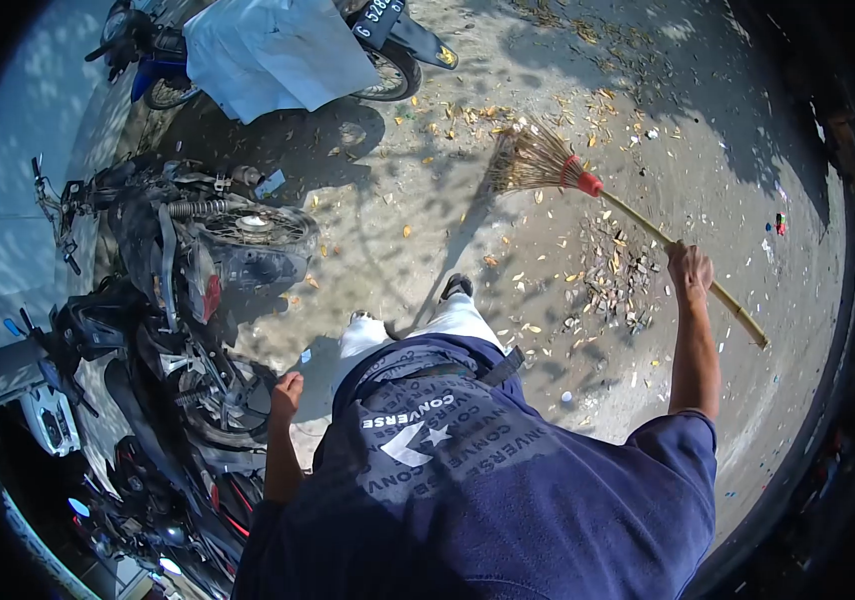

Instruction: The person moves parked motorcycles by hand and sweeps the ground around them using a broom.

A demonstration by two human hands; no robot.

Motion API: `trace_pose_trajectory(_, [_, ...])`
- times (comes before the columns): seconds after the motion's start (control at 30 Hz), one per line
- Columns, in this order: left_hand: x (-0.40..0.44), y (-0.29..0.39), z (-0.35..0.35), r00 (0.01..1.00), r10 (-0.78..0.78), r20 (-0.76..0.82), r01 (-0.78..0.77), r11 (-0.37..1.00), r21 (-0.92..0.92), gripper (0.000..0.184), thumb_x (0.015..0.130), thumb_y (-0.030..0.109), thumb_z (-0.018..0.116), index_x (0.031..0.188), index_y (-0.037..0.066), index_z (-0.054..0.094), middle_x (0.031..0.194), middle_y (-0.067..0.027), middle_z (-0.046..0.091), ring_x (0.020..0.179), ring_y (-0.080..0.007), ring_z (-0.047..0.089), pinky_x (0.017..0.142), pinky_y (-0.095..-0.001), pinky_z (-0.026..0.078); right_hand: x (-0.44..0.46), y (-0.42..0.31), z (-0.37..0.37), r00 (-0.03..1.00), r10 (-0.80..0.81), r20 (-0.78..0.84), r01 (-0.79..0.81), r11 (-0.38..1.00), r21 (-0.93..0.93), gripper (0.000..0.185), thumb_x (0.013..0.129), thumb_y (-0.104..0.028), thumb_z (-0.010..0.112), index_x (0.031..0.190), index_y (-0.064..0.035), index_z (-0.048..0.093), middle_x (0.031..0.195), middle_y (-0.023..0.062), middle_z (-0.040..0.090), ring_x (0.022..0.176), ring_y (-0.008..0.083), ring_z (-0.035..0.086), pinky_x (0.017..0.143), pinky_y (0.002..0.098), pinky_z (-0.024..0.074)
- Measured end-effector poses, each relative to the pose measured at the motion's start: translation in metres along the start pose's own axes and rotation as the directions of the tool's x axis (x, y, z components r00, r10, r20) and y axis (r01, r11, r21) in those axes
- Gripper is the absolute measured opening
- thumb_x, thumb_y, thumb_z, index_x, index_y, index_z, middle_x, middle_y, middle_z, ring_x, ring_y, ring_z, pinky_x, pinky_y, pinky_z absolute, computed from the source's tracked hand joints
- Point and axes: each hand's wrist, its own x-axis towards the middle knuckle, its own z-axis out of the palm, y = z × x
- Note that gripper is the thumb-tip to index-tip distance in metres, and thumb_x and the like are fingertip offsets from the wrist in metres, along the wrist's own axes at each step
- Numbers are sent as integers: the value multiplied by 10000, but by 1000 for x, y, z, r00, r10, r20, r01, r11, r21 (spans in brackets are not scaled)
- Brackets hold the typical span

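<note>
My right hand [691,271] is closed round the bamboo handle of a stick broom [540,164], out to the right. The handle slants up and left to a red binding, and the thin bristles fan out near or on the ground. A patch of dry leaves [616,280] lies below the broom head, left of my right hand. More fallen leaves [603,100] are scattered beyond the bristles. My left hand [288,393] hangs at my side near a parked motorcycle, its fingers curled in with nothing visible in them.
Several motorcycles stand along the left, including a dark one [163,230] with its rear wheel towards me. At the top, another motorcycle [388,70] carries a pale sheet [273,55]. A light wall [28,200] runs behind them. Concrete ground [408,270] shows leaves, litter and shadows.
</note>
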Motion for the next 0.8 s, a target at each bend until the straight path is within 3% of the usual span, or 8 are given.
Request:
trace_pose_trajectory(0.1, [-6, -14, 9, 988, 44, -146, -37, 998, 53, 377, 951, 345, 577, 1073, -5, 645, 839, -56, 637, 804, -105, 573, 725, -264, 461, -19, 5, -71, 992, -73, -99, 76, 997, 33, 266, 924, -338, 531, 834, -144, 689, 774, 140, 685, 725, 373, 675, 610, 468, 541])
trace_pose_trajectory(0.33, [9, -59, 52, 992, -8, 124, -21, 971, 238, 597, 852, 610, 568, 1002, 38, 649, 867, -89, 649, 857, -181, 605, 784, -310, 461, -118, -54, -123, 998, 54, 45, -59, 990, 128, 342, 924, -412, 552, 931, -110, 712, 868, 216, 676, 837, 436, 653, 728, 497, 525])
trace_pose_trajectory(0.37, [11, -14, 44, 955, -107, 277, 11, 945, 327, 481, 874, 482, 609, 1045, 33, 643, 917, -104, 670, 883, -215, 633, 800, -323, 480, -136, -64, -114, 995, 72, 70, -85, 974, 210, 335, 922, -417, 544, 982, -142, 726, 901, 216, 679, 857, 431, 656, 742, 494, 525])
trace_pose_trajectory(0.43, [44, -58, 64, 955, 263, 138, -288, 933, 215, 371, 886, 327, 640, 1096, 21, 631, 979, -133, 686, 925, -240, 654, 823, -344, 498, -173, -77, -77, 951, 156, 268, -232, 930, 283, 343, 916, -439, 538, 1090, -201, 715, 919, 211, 686, 896, 412, 666, 763, 472, 528])
trace_pose_trajectory(0.5, [76, -57, 80, 979, 121, 162, -125, 992, 17, 354, 891, 255, 639, 1135, 0, 612, 1012, -156, 687, 949, -269, 658, 838, -357, 507, -211, -113, -71, 928, 163, 336, -258, 930, 261, 351, 913, -444, 543, 1094, -197, 714, 980, 206, 688, 966, 420, 647, 835, 473, 508])
trace_pose_trajectory(0.67, [68, 67, 102, 914, 397, 89, -387, 916, -109, 429, 878, 309, 648, 1184, 13, 598, 1121, -183, 658, 1031, -299, 650, 877, -366, 506, -299, -194, -125, 901, 100, 422, -194, 963, 185, 326, 912, -417, 564, 1084, -190, 723, 1005, 204, 691, 982, 396, 654, 852, 460, 506])
trace_pose_trajectory(0.7, [61, 89, 104, 881, 466, 82, -470, 881, 52, 434, 867, 331, 650, 1182, 36, 602, 1156, -185, 636, 1057, -323, 630, 899, -387, 496, -309, -196, -128, 888, 47, 457, -157, 966, 206, 326, 911, -419, 570, 1084, -189, 723, 1003, 205, 691, 971, 391, 659, 845, 456, 507])
trace_pose_trajectory(0.8, [23, 142, 104, 826, 495, 269, -530, 845, 75, 569, 783, 379, 716, 1240, 78, 560, 1288, -162, 543, 1213, -337, 517, 978, -418, 439, -322, -219, -139, 858, -39, 511, -52, 985, 162, 317, 912, -409, 579, 1060, -170, 725, 996, 200, 692, 949, 384, 661, 818, 453, 509])
